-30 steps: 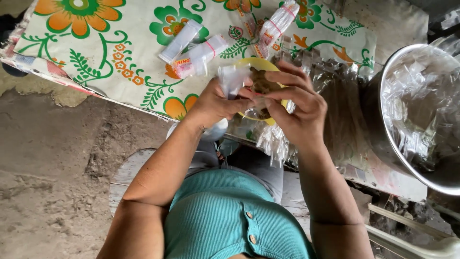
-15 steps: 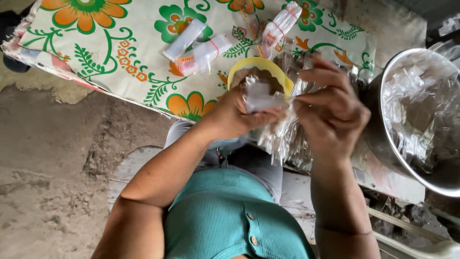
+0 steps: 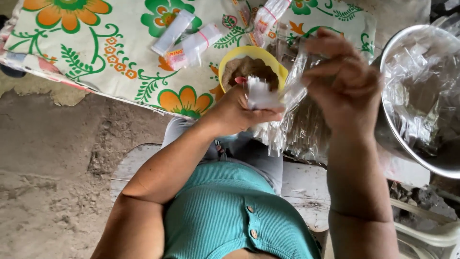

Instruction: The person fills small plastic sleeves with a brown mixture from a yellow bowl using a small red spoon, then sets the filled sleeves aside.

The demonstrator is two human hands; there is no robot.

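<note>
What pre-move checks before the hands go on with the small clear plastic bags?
1. Left hand grips bunch of small clear plastic bags: ok.
2. Right hand has one clear bag pinched: ok.
3. That bag's mouth open: cannot tell.
4. Yellow round bowl of brown powder within reach, upright: ok.
5. Large metal bowl beside right hand: ok.

Landmark: the round yellow plastic bowl (image 3: 252, 67). Two long clear plastic sachets (image 3: 189, 42) with red-and-orange printed ends lie just left of it on the cloth. A bundle of similar clear sachets (image 3: 268, 13) lies above it. A loose clear plastic bag (image 3: 292, 96) hangs at its right.
</note>
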